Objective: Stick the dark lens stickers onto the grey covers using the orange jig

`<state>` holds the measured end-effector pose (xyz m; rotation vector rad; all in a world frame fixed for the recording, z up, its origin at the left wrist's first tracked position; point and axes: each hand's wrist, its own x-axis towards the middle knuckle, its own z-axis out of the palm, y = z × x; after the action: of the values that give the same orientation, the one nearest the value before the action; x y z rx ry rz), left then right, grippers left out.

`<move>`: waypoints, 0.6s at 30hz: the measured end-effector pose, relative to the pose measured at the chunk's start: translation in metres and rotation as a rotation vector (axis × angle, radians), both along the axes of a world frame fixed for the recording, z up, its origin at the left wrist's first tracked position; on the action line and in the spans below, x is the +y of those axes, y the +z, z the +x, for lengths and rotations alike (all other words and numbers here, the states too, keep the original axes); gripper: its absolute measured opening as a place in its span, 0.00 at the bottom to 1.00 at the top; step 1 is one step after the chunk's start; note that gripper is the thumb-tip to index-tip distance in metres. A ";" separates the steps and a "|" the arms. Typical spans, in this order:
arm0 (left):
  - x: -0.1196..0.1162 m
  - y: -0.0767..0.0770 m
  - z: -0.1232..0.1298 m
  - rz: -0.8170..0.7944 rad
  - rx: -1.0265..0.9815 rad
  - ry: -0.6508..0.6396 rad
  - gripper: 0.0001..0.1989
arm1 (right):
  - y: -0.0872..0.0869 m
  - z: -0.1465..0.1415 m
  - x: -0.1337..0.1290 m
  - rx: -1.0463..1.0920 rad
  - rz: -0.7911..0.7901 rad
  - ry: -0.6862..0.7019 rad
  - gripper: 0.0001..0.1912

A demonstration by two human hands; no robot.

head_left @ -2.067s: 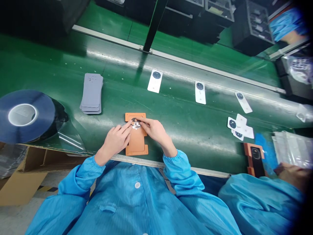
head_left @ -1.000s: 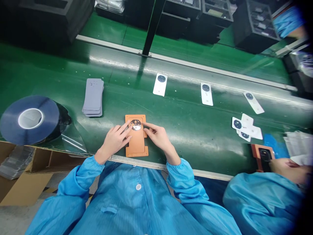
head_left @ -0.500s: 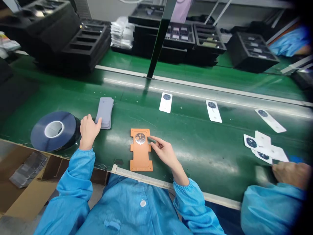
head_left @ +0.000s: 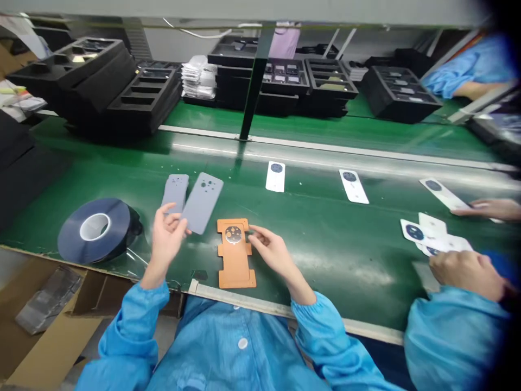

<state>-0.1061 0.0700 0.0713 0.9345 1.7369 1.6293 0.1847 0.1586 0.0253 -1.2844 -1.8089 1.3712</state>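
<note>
My left hand (head_left: 169, 239) grips a thin grey phone back panel (head_left: 203, 202) by its lower left edge. The panel is tilted and has round camera holes near its top. Behind that hand lies a stack of similar grey panels (head_left: 176, 193). In front of me sits an orange jig (head_left: 236, 266) with side tabs, and a dark round camera piece (head_left: 233, 234) shows near its top. My right hand (head_left: 274, 252) is at the jig's right edge, fingers stretched and apart, holding nothing; whether the fingertips touch the jig I cannot tell.
A large tape roll (head_left: 95, 228) stands left on the green bench. White cards with dark discs (head_left: 275, 176) lie across the middle and right. A co-worker's hands (head_left: 468, 271) are at the right, near a card pile (head_left: 433, 231). Black trays (head_left: 140, 98) stack at the back.
My left hand has lifted a grey panel off the stack and moved right with it. My right hand stays by the jig. A co-worker's second hand now touches the far-right card.
</note>
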 end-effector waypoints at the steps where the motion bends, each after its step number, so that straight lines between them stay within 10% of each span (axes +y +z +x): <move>1: -0.006 -0.006 0.021 -0.008 -0.059 -0.075 0.31 | 0.002 -0.004 0.002 0.058 -0.032 -0.031 0.27; 7: -0.049 -0.050 0.107 -0.149 -0.199 -0.358 0.29 | 0.002 -0.021 0.016 0.347 -0.169 -0.033 0.38; 13: -0.063 -0.055 0.100 -0.094 0.625 -0.258 0.28 | -0.011 -0.023 0.017 0.305 -0.078 0.053 0.34; 18: -0.066 -0.056 0.094 -0.011 0.961 -0.481 0.37 | -0.012 -0.018 0.011 0.126 0.030 0.140 0.30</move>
<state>-0.0120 0.0036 0.0157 2.1613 1.8220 0.8754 0.1664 0.1692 0.0128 -1.0486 -1.8538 1.4595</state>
